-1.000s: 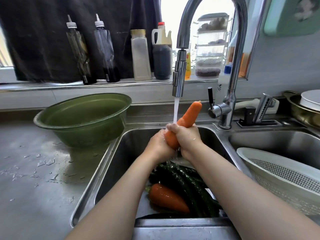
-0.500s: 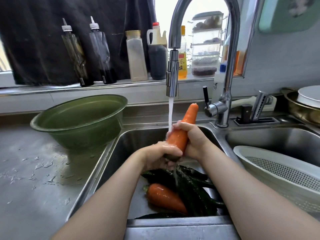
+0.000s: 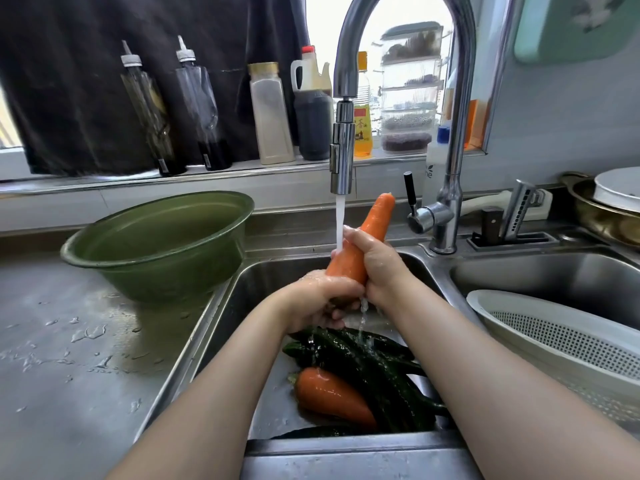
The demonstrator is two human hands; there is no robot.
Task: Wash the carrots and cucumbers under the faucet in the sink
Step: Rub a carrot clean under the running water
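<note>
While water from the faucet (image 3: 343,150) strikes the carrot (image 3: 365,233) | right hand (image 3: 382,270) grips its middle, tip tilted up | left hand (image 3: 317,304) wraps its lower end | above the sink (image 3: 263,282)

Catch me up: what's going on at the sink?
A person is washing a carrot under the running faucet. The right hand grips its middle and the left hand wraps its lower end. A second carrot and several cucumbers lie wet in the sink below. A white colander sits in the basin to the right.
</note>
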